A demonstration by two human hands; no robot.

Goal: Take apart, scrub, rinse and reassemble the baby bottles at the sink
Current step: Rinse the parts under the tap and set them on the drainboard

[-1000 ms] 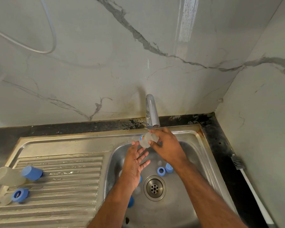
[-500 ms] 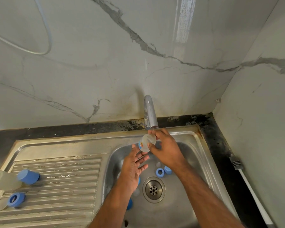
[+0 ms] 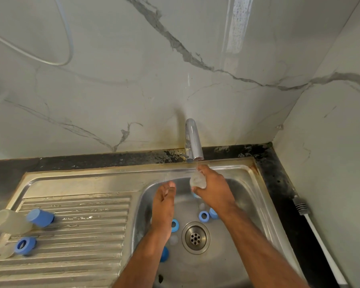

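My right hand (image 3: 213,189) grips a small clear bottle (image 3: 197,180) under the chrome tap (image 3: 192,140), where a thin stream of water falls onto it. My left hand (image 3: 164,201) hovers just left of the bottle, fingers straight and holding nothing. Blue screw rings (image 3: 204,216) (image 3: 174,225) and a blue cap (image 3: 164,254) lie in the sink basin (image 3: 245,196) around the drain (image 3: 195,238). A capped clear bottle (image 3: 10,222) with a blue cap (image 3: 40,218) lies on the drainboard (image 3: 75,235), with another blue ring (image 3: 25,245) below it.
A white-handled brush (image 3: 318,235) lies on the dark counter to the right of the sink. Marble-look walls close in behind and on the right. A thin white hose (image 3: 69,38) hangs on the back wall at upper left.
My right hand has turned the bottle so its side faces me under the stream. My left hand has drawn slightly away and rotated edge-on.
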